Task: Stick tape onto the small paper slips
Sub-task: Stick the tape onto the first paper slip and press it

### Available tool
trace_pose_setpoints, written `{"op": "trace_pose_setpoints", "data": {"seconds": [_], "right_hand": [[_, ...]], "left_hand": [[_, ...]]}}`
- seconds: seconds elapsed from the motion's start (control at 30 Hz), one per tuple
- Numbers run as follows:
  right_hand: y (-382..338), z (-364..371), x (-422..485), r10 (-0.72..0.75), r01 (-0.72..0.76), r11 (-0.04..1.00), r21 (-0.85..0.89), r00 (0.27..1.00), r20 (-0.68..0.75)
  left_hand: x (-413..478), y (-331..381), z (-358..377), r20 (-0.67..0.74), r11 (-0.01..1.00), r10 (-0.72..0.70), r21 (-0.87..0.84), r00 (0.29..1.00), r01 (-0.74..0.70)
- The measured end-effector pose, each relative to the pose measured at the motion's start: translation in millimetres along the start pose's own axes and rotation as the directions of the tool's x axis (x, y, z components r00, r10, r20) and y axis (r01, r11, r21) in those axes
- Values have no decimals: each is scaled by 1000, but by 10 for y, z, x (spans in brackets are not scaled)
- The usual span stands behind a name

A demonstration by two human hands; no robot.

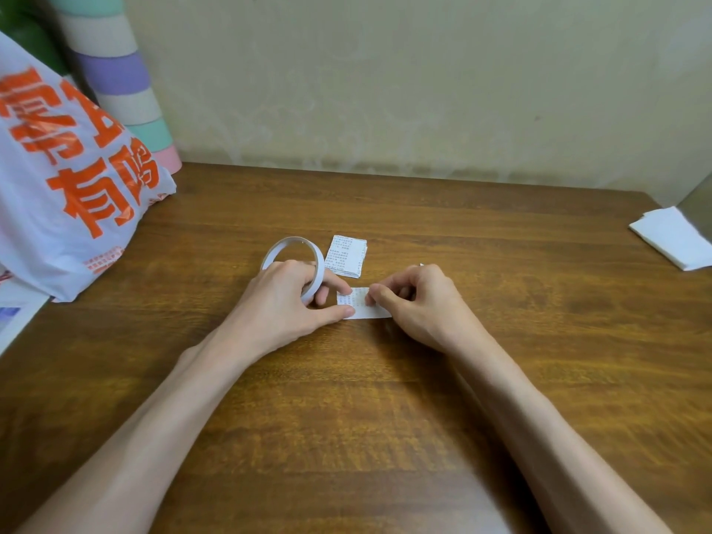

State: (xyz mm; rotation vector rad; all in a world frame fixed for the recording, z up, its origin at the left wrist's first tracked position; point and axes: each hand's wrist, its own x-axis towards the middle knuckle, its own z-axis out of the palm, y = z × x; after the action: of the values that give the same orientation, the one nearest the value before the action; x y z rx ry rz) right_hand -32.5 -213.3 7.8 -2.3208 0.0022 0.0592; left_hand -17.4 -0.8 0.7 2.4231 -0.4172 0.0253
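Note:
A small printed paper slip (360,304) lies flat on the wooden table (385,398) between my hands. My left hand (287,302) grips a thin white tape roll (287,246) that stands on edge, with fingers through its hole; its thumb and forefinger touch the slip's left end. My right hand (414,302) has curled fingers, and its thumb tip presses on the slip's right part. A small stack of printed slips (345,256) sits just behind, next to the roll.
A white plastic bag with orange lettering (65,179) fills the left side, with a pastel striped roll (123,79) leaning on the wall behind it. A pile of white sheets (674,237) lies at the table's right edge. A wall closes the far side.

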Motion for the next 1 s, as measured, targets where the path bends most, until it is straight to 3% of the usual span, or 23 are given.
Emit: {"op": "trace_pose_setpoints", "data": {"seconds": [0.33,0.57,1.0], "right_hand": [[-28,32,36,20,-22,998,-66,999,-32],[-33,33,39,29,-32,997,-68,999,-37],[13,-36,59,85,-91,994,-57,992,-95]], "left_hand": [[14,-1,-18,54,997,71,-31,996,-69],[-15,-1,-13,56,991,123,47,991,-126],[32,35,-34,108,995,74,65,991,-81]]}}
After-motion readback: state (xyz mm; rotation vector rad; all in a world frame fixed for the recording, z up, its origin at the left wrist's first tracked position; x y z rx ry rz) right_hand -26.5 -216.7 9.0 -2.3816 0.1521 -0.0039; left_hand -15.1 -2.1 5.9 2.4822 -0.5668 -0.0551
